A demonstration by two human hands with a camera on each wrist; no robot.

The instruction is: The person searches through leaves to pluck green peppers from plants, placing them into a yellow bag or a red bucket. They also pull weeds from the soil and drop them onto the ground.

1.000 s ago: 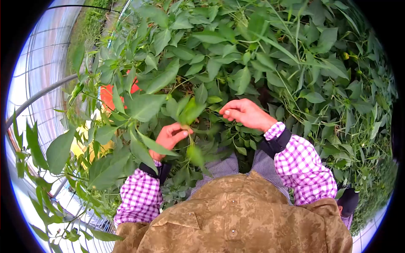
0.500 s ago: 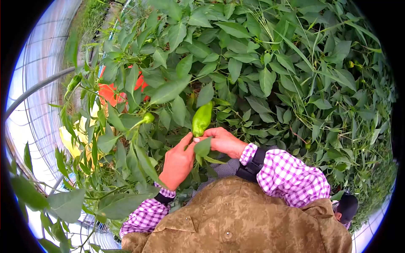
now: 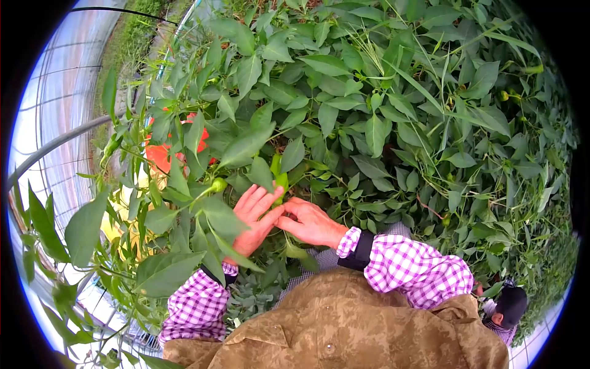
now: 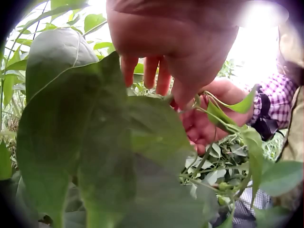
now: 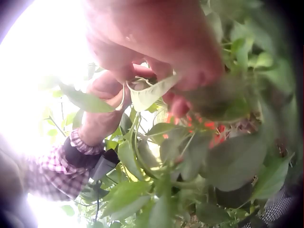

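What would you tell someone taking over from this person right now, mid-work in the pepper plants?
Left hand: fingers straight, tips at the green pepper, which is half hidden by leaves.
Right hand: its fingers meet the left hand's just below the pepper; the grip cannot be told.
Done: both hands are at the pepper.
Left: it seems to be on the plant, not yet picked. A smaller pepper hangs nearby, untouched.

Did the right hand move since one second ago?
Yes. Against the orange patch behind the leaves, the right hand has come down and leftward, to meet the left hand at the green pepper.
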